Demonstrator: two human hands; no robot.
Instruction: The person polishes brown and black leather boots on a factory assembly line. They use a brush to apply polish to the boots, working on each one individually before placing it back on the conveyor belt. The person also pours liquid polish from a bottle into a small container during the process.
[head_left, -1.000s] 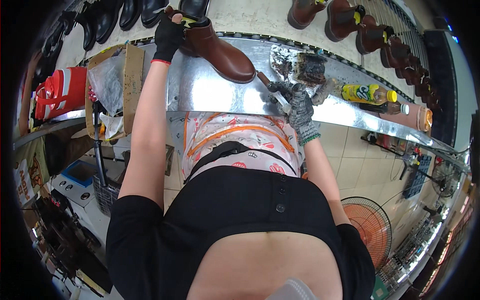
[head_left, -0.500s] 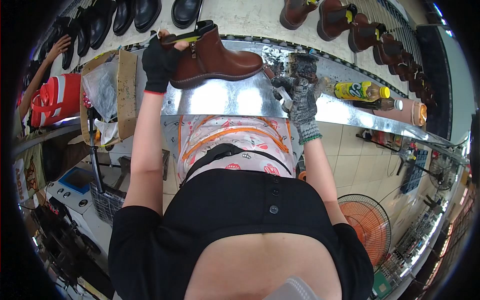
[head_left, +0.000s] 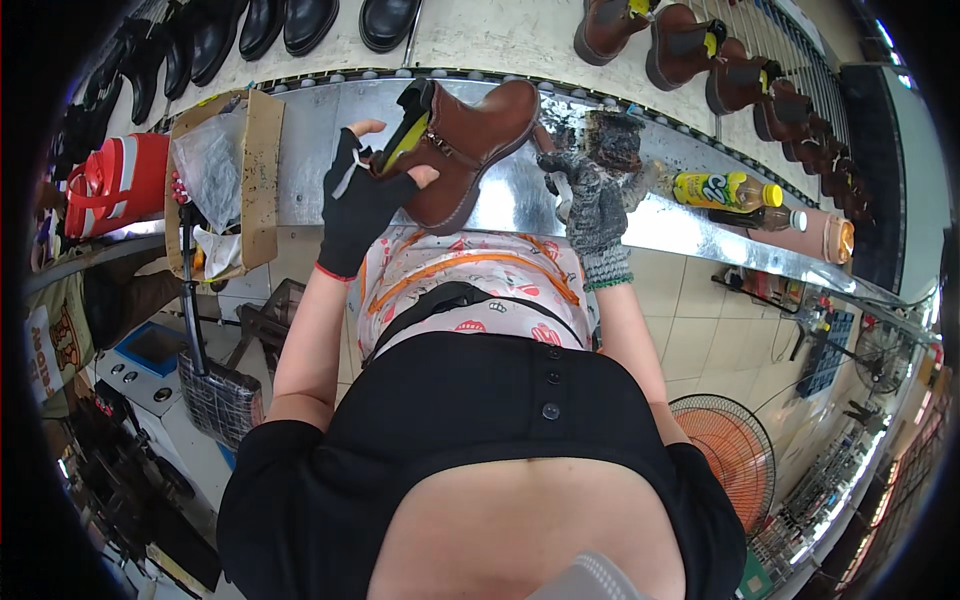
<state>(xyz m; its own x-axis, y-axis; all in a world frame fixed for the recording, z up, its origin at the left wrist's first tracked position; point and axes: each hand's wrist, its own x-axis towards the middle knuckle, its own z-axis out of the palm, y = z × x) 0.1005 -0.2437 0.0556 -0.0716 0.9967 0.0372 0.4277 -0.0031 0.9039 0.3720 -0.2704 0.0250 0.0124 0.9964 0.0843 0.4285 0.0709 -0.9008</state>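
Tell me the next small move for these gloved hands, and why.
Probably draw the small brown-tipped tool along the sole edge of the brown leather ankle boot: the right hand, in grey knit, holds it close by the toe, while the left hand, in a black fingerless glove, grips the boot.

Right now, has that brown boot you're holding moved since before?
Yes. Against the metal table, the held brown boot has turned: its heel swung toward the table's near edge, its toe toward the far edge.
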